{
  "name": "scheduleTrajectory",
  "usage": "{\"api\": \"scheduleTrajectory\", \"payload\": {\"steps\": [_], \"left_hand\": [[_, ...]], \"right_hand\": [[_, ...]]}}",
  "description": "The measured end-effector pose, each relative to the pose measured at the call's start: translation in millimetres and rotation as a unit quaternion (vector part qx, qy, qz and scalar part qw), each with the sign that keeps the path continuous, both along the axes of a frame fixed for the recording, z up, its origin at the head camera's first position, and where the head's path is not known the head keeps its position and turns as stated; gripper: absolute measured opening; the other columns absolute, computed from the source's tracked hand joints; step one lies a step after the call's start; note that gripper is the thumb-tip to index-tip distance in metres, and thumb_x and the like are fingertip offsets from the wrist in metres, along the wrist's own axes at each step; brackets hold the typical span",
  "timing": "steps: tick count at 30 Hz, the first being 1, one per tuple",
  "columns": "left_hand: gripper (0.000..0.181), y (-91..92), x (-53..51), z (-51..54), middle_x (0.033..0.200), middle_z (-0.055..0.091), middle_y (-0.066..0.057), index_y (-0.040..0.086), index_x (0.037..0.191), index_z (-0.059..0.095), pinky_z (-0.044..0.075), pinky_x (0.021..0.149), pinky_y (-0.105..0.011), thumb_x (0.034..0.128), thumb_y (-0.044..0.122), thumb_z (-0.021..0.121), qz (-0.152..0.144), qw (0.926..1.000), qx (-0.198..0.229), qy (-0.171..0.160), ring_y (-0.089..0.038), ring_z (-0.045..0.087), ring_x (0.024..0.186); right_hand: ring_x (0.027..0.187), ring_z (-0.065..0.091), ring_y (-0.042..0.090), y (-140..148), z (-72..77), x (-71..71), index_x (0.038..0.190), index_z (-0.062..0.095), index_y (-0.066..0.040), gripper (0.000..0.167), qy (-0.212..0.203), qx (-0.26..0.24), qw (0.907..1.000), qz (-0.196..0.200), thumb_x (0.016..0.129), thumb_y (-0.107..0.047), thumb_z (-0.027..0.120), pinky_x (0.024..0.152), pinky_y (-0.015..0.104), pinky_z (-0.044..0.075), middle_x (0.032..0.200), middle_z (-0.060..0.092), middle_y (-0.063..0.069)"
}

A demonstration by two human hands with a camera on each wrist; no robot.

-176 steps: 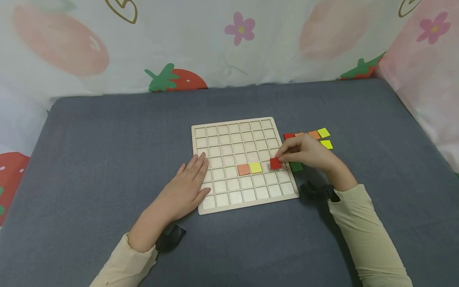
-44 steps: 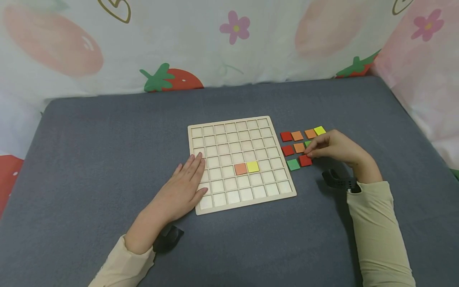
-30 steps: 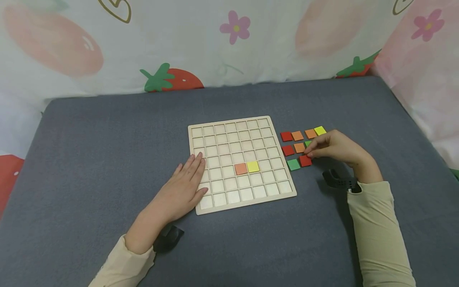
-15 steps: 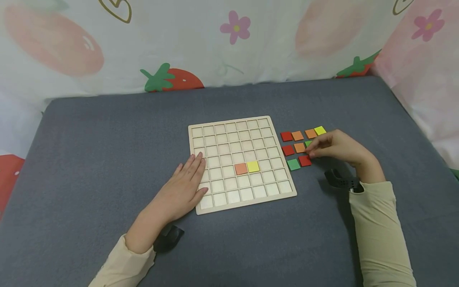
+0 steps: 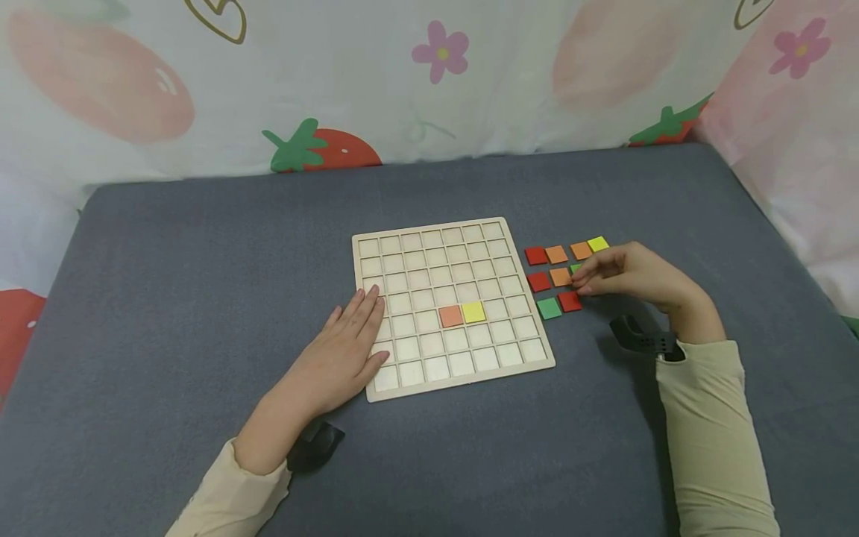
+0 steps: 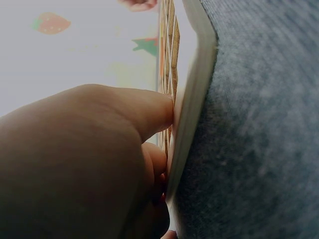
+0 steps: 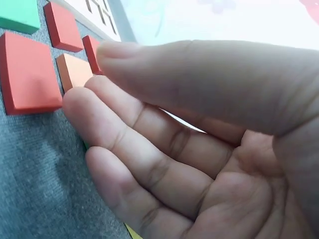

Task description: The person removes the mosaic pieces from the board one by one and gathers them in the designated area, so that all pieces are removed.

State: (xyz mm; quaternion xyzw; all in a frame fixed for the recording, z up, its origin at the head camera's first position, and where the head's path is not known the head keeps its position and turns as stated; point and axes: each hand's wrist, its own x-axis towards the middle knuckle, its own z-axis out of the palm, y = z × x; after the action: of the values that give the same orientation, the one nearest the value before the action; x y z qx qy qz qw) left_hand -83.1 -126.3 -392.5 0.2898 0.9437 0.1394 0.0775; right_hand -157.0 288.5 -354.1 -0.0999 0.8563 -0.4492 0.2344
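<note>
My left hand rests flat on the left side of a wooden grid board, fingers straight. In the left wrist view its thumb lies on the board's rim. An orange tile and a yellow tile sit side by side in cells of one row. Right of the board, my right hand hovers over loose tiles with fingers loosely bent. The right wrist view shows nothing held; a red tile lies on the cloth just beyond the fingertips. The hand partly covers a light green tile.
Around the right hand lie a green tile, two other red tiles, several orange tiles and a yellow tile. Grey cloth covers the table, and a printed curtain hangs behind it.
Earlier my right hand held a red tile over the board; that tile now appears to lie beside the green one. Lately the hand has edged slightly right. My left hand has stayed put.
</note>
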Motion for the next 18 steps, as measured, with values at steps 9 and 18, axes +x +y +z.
{"api": "scheduleTrajectory", "payload": {"steps": [9,18], "left_hand": [[0.065,-0.2,0.3,0.8,0.155,0.011,-0.019,-0.007,0.147,0.019,0.017,0.111,-0.051,0.0989,0.028,0.047,-0.002,1.0000,0.002,0.002,-0.032,0.008,0.143],[0.065,-0.4,0.1,-0.1,0.155,0.011,-0.019,-0.006,0.147,0.019,0.017,0.111,-0.051,0.0989,0.028,0.047,-0.002,1.0000,-0.002,0.005,-0.032,0.008,0.143]], "right_hand": [[0.087,0.064,0.009,-10.9,1.0,1.3,0.104,0.066,0.008,0.025,0.021,-0.004,0.9997,0.005,0.086,-0.009,0.069,0.075,0.025,0.051,0.100,0.069,0.012],[0.089,0.063,0.009,-29.2,1.5,1.0,0.102,0.065,0.008,0.021,0.017,-0.026,0.9993,0.018,0.086,-0.006,0.068,0.076,0.025,0.052,0.099,0.068,0.012]]}}
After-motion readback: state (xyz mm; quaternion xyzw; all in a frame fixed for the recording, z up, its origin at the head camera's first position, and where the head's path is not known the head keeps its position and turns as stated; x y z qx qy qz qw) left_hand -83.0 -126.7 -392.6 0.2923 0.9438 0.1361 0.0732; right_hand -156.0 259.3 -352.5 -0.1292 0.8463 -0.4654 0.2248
